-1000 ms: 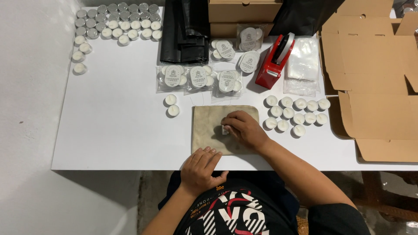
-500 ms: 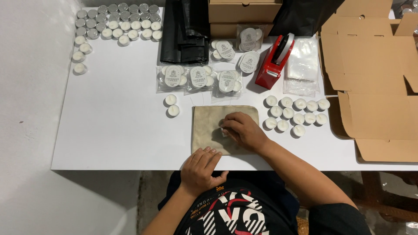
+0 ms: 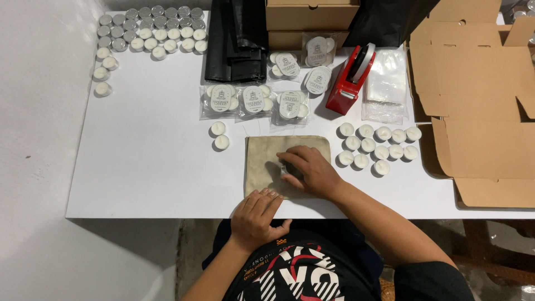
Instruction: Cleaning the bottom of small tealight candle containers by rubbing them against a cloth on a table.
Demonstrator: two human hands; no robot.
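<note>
Head view: the tan pouch (image 3: 267, 161) lies flat at the desk's (image 3: 150, 161) near edge, its long axis running left to right. On it the right hand (image 3: 309, 170) presses curled fingers around something small; what exactly, I cannot tell. The left hand (image 3: 257, 214) rests flat at the pouch's near edge, holding nothing. Beyond the pouch sit sealed candle packets (image 3: 253, 101); right of it, loose tealights (image 3: 379, 146) remain unpacked, so packing looks partway.
</note>
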